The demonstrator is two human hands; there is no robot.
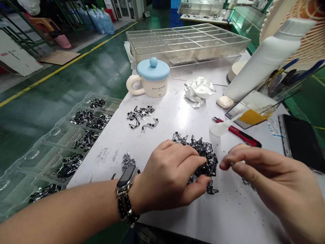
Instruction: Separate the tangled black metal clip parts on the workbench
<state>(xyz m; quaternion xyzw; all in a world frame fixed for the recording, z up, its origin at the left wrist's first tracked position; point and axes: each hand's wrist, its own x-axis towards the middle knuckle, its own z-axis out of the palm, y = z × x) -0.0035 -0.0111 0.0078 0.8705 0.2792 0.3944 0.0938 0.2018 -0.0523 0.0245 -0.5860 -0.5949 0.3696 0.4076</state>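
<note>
My left hand (pixel 172 174), with a watch (pixel 127 176) and a black bead bracelet (pixel 124 206) at the wrist, rests over a pile of small black-and-metal clip-like parts (pixel 209 159). Its thumb and index finger are apart at the pile's near side. To the right of the pile, my right hand (pixel 274 179) pinches something tiny with a metallic glint between thumb and fingertips; its kind is too small to tell. A small heap of silvery pieces (pixel 128 161) lies beside my left wrist. Farther back, loose clip-like parts (pixel 142 115) are scattered.
A lidded mug (pixel 154 84), crumpled tissue (pixel 199 89), red utility knife (pixel 245 136), white plastic spoon (pixel 219 128) and white bottle (pixel 266 61) stand or lie on the table. Behind is a divided clear tray (pixel 152 51). Lower left, another compartment tray (pixel 50 149) holds black parts.
</note>
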